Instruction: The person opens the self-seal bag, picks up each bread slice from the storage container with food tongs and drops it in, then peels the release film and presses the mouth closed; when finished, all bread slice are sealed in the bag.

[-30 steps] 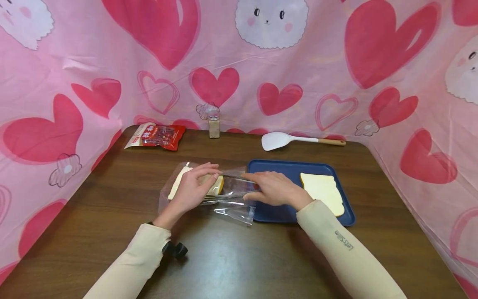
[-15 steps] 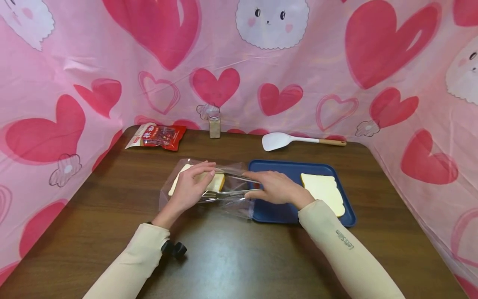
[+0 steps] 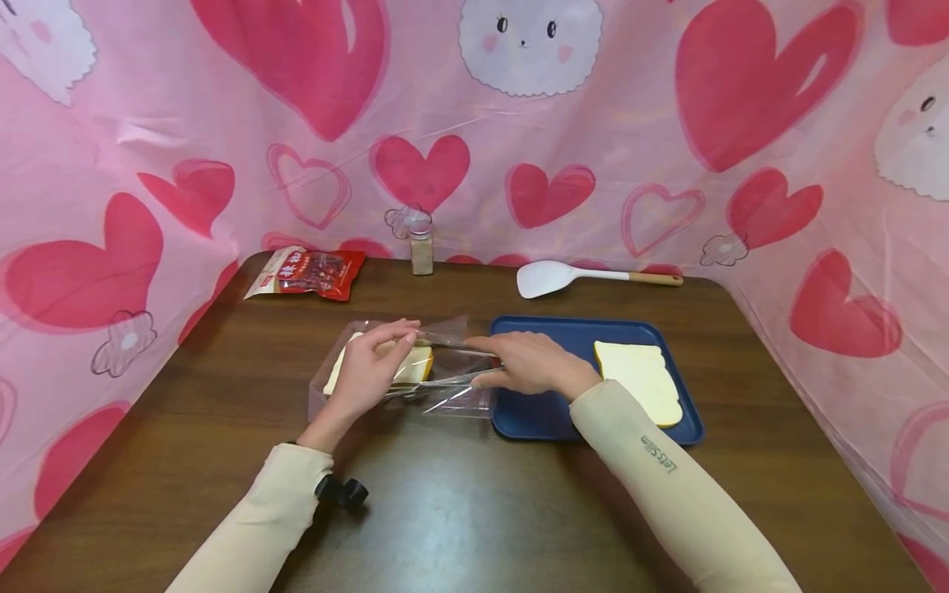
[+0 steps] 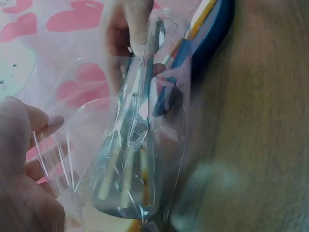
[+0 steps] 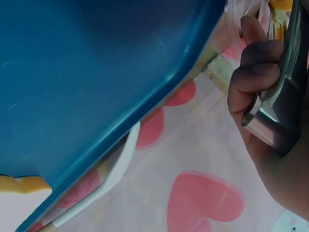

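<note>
My right hand point(image 3: 530, 362) grips metal tongs point(image 4: 137, 96) with a slotted end; in the right wrist view its fingers curl round the handle point(image 5: 275, 116). The tongs reach left into a clear plastic bag point(image 3: 460, 403), with a bread slice point(image 3: 415, 362) at their slotted end. My left hand point(image 3: 371, 366) holds the bag's film, its fingers bent at the film's edge in the left wrist view point(image 4: 24, 159). That hand hides part of the bread and the tongs.
Right of the bag lies a blue tray point(image 3: 534, 420) bearing another bread slice point(image 3: 638, 383). Behind stand a red-and-white food packet point(image 3: 307, 272), a small seasoning jar point(image 3: 421, 251) and a white spatula point(image 3: 549, 277) with a wooden handle. A heart-patterned cloth point(image 3: 415, 82) surrounds the brown table point(image 3: 445, 511).
Both hands sit slightly farther left, while the head view has also shifted a little. The bag's loose front corner has drawn up and back. Both hands keep their hold.
</note>
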A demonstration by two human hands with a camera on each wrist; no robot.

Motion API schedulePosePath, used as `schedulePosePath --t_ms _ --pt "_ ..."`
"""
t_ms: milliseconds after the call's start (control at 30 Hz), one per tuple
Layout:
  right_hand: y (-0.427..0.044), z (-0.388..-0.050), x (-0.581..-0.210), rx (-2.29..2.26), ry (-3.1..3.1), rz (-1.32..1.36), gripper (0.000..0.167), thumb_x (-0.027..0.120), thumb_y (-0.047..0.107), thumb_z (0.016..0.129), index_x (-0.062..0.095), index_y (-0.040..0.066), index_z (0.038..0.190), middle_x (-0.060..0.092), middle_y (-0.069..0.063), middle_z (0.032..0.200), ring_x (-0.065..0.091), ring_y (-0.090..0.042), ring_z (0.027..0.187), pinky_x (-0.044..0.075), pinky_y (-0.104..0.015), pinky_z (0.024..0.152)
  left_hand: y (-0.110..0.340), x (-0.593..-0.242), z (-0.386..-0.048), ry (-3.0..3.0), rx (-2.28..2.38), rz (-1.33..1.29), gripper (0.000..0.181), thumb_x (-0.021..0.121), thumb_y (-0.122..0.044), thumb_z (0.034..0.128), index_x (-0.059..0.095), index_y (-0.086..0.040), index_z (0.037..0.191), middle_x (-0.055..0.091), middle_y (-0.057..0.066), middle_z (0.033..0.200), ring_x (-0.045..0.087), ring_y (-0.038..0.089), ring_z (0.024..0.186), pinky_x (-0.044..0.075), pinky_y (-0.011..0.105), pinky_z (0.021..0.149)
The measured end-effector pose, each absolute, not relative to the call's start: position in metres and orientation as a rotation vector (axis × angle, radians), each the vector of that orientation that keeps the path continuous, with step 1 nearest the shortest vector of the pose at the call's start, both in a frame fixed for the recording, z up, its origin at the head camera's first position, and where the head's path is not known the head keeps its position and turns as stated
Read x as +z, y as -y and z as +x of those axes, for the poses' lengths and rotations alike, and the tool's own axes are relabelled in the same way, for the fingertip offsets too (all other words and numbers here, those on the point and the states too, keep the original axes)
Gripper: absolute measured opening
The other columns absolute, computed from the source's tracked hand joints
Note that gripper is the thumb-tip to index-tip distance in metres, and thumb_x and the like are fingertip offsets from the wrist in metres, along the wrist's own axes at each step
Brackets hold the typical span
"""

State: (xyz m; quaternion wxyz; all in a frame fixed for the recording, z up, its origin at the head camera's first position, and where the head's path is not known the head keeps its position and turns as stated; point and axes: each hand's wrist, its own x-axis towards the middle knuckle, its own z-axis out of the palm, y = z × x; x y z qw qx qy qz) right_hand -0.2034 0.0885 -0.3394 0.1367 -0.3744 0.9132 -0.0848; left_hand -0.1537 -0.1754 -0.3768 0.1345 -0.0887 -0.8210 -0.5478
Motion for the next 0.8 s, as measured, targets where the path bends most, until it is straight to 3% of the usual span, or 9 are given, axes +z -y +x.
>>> schedulePosePath --t_ms 200,367,533,600,700,767,800 --pt "-0.088 -0.209 -0.339 -0.205 -2.601 -1.064 0.067 0.067 0.05 0.102 0.048 0.024 0.16 0.069 -0.009 0.138 0.066 -0.027 0.123 0.058 -0.049 0.095 0.18 -0.372 -0.155 2.424 -1.571 -0.247 0.025 0.069 -0.019 0.1038 0.079 -0.002 0.119 0.074 0.013 0.134 0.06 0.032 0.14 0.041 0.052 0.122" --pt "-0.085 -0.215 -0.336 -0.157 -2.589 -1.09 0.066 0.065 0.051 0.102 0.047 0.025 0.16 0.064 -0.009 0.149 0.062 -0.03 0.135 0.057 -0.052 0.101 0.185 -0.368 -0.154 2.487 -1.554 -0.202 0.028 0.067 -0.025 0.1052 0.079 -0.006 0.122 0.073 0.009 0.137 0.059 0.029 0.141 0.04 0.054 0.122" --pt "-0.081 -0.219 -0.332 -0.139 -2.557 -1.049 0.067 0.066 0.049 0.103 0.045 0.025 0.162 0.065 -0.009 0.147 0.061 -0.03 0.136 0.056 -0.052 0.105 0.19 -0.365 -0.154 2.514 -1.544 -0.164 0.029 0.067 -0.027 0.1052 0.078 -0.008 0.124 0.072 0.008 0.139 0.058 0.028 0.143 0.038 0.056 0.123" --pt "-0.079 -0.22 -0.331 -0.14 -2.543 -1.039 0.07 0.067 0.049 0.102 0.043 0.025 0.163 0.071 -0.006 0.129 0.065 -0.024 0.121 0.057 -0.046 0.096 0.191 -0.364 -0.155 2.508 -1.54 -0.177 0.029 0.067 -0.025 0.1049 0.078 -0.005 0.124 0.072 0.011 0.138 0.058 0.03 0.142 0.038 0.055 0.123" --pt "-0.079 -0.221 -0.331 -0.152 -2.523 -1.029 0.075 0.067 0.054 0.101 0.039 0.025 0.165 0.069 -0.001 0.108 0.064 -0.02 0.109 0.055 -0.043 0.092 0.191 -0.365 -0.155 2.532 -1.496 -0.183 0.029 0.067 -0.025 0.1051 0.078 -0.006 0.124 0.072 0.011 0.137 0.059 0.031 0.141 0.033 0.057 0.126" --pt "-0.079 -0.221 -0.331 -0.172 -2.515 -1.011 0.079 0.068 0.055 0.1 0.037 0.025 0.166 0.069 -0.001 0.111 0.064 -0.02 0.112 0.054 -0.044 0.096 0.192 -0.365 -0.155 2.566 -1.467 -0.172 0.03 0.066 -0.029 0.1052 0.078 -0.009 0.125 0.072 0.009 0.138 0.059 0.031 0.141 0.033 0.058 0.125" --pt "-0.08 -0.221 -0.331 -0.184 -2.513 -0.998 0.081 0.068 0.056 0.099 0.035 0.025 0.166 0.07 -0.003 0.122 0.063 -0.023 0.122 0.053 -0.047 0.104 0.193 -0.366 -0.155 2.587 -1.457 -0.158 0.031 0.066 -0.03 0.1053 0.077 -0.01 0.126 0.072 0.007 0.139 0.059 0.03 0.141 0.033 0.06 0.125"
